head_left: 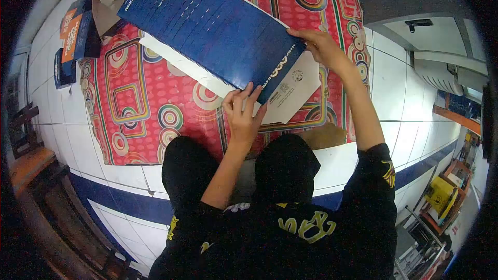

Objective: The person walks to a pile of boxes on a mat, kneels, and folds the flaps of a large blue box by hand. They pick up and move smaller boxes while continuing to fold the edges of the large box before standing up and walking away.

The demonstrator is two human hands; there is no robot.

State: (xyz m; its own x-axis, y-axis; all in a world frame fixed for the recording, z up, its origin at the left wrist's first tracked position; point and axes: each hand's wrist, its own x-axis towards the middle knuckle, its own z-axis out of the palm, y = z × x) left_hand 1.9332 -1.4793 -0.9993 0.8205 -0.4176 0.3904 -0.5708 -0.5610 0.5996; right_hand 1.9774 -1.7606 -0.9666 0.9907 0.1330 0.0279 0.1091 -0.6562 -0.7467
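Observation:
A long fanned stack of blue printed cardboard sheets (207,26) stretches across the tabletop, its overlapping edges showing as thin lines, with white lettering at both ends. My right hand (326,51) pinches the stack's right corner, thumb along the edge. At the near corner my left hand (244,110) has its fingertips on the blue surface and its thumb by the edge, closed on the stack. Underneath lies a white sheet (298,85) with printed text and a small round mark, partly covered. More white paper (174,57) shows along the stack's left side.
A red patterned cloth (129,140) covers the low surface before my knees. Blue and orange boxes (78,36) stand at its left, beside brown cardboard (106,13). A brown piece (324,136) lies near my right knee. White tiled floor (399,83) surrounds the cloth.

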